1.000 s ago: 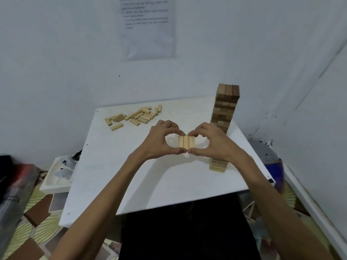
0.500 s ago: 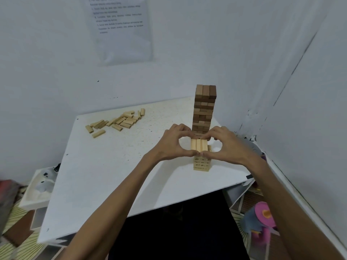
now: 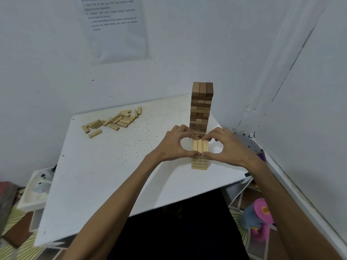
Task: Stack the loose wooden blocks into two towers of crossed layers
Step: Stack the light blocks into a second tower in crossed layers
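Head view, three blocks [image 3: 200, 146] pinched between left fingers [image 3: 186, 153] and right fingers [image 3: 211, 154]

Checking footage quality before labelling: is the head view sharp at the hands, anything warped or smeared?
Head view: left hand, right hand and the three-block layer they pinch look sharp under soft light; the wall corner leans from wide-angle stretch; far-left floor clutter smears.

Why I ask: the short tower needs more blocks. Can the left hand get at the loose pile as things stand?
Probably yes, once it lets go: the left hand now pinches the top layer, but only bare table lies between it and the loose pile, on its own side.
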Demonstrator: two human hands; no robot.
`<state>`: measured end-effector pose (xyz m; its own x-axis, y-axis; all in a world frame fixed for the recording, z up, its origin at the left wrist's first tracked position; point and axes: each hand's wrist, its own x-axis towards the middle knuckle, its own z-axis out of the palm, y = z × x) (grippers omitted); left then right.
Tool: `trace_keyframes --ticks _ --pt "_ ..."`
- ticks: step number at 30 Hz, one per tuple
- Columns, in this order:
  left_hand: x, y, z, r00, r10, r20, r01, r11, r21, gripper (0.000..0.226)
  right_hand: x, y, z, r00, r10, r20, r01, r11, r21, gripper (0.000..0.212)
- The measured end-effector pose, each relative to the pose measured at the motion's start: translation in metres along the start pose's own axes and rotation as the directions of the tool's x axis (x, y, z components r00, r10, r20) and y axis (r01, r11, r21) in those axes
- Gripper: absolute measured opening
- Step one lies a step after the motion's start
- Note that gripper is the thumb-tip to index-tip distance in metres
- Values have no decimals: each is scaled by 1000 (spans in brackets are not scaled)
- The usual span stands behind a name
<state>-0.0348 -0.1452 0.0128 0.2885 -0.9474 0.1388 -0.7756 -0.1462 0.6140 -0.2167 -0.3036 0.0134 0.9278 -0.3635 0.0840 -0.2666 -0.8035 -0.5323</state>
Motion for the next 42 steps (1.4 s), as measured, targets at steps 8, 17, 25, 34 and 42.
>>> trace_keyframes --ticks 8,17,25,34,42 --pt "3 -4 5 1000 4 12 -4 1000 1 58 -4 0 -1 999 29 14 -29 999 27 54" --pt "2 -6 7 1000 -4 25 4 1000 -27 67 -5 0 1 999 41 25 -42 998 48 51" --pt "1 -10 11 998 -38 50 42 995 -88 62 -6 1 2 996 75 57 -78 996 47 52" --pt "-11 -9 7 994 -57 89 70 986 -154 74 -10 2 -2 995 78 69 -84 993 78 82" --pt "-35 -21 -17 995 -79 63 88 985 -151 71 -17 -2 -14 997 74 -15 -73 996 41 49"
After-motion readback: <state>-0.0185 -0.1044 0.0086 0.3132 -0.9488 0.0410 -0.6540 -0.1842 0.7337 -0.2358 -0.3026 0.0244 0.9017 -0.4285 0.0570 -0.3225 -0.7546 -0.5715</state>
